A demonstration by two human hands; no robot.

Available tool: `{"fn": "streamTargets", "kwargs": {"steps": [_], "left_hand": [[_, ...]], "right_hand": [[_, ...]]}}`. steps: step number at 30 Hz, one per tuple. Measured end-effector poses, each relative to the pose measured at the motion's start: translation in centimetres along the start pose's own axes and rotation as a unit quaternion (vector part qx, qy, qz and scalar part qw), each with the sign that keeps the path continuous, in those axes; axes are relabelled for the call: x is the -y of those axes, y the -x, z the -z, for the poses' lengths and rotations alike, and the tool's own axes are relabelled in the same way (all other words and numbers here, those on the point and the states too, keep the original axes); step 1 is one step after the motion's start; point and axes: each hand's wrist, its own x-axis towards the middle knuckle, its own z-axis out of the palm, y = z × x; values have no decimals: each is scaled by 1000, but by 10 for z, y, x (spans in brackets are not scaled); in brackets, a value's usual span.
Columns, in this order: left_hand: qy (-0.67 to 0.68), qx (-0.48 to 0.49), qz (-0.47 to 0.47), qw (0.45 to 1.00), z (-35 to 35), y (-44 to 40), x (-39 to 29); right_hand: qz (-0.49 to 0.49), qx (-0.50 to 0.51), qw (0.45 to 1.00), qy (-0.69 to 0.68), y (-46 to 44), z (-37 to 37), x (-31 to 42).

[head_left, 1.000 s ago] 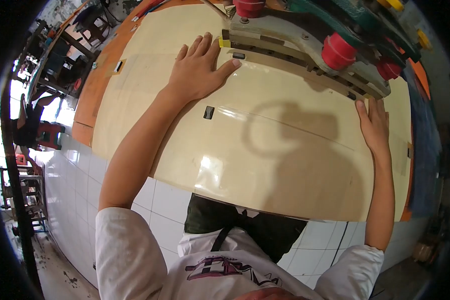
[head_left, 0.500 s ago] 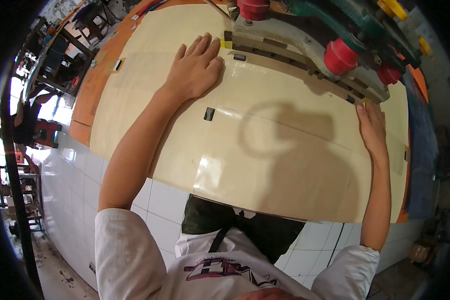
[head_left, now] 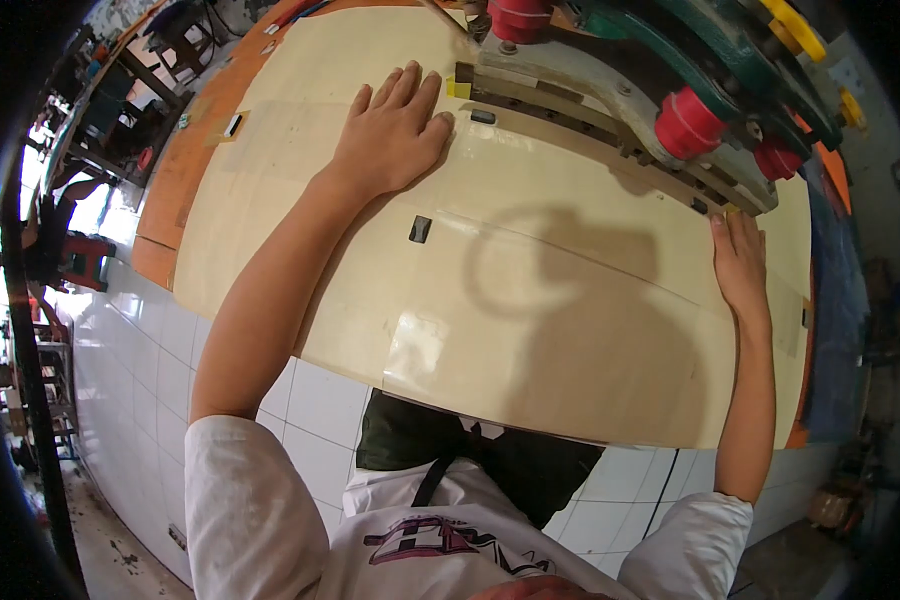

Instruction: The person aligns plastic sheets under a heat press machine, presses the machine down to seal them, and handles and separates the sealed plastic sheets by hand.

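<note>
A large cream-coloured sheet (head_left: 410,300) covers the work table before me, its surface glossy in places. My left hand (head_left: 395,135) lies flat on it with fingers stretched out, just left of the long metal bar (head_left: 560,115) of a press-like machine. My right hand (head_left: 740,265) rests on the sheet at the bar's right end, fingers extended and fingertips near the metal. Small dark rectangular pieces, one near the bar (head_left: 483,117) and another further down (head_left: 420,230), sit on the sheet. Neither hand holds anything that I can see.
Green machine arms (head_left: 690,40) with red knobs (head_left: 688,122) and a yellow handle (head_left: 795,28) hang over the far right. An orange table edge (head_left: 160,230) shows at left, dark blue material (head_left: 838,310) at right. A stool (head_left: 88,260) stands on the white tiled floor.
The view has shifted slightly. Both hands stay flat on the sheet in nearly the same places, and the bar shows no clear movement.
</note>
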Motion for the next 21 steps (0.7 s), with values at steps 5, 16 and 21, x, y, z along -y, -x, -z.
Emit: {"fn": "streamTargets", "kwargs": {"steps": [5,16,21], "left_hand": [[20,23,35,999,-9,-2,4],[17,66,47,997,12,-4,-4],[26,51,47,997,4,-3,-1]], "right_hand": [[-23,46,998,-24,-2,10,6],[-17,49,998,-28,-2,10,6],[-64,72,995,-31,0,15,3]]}}
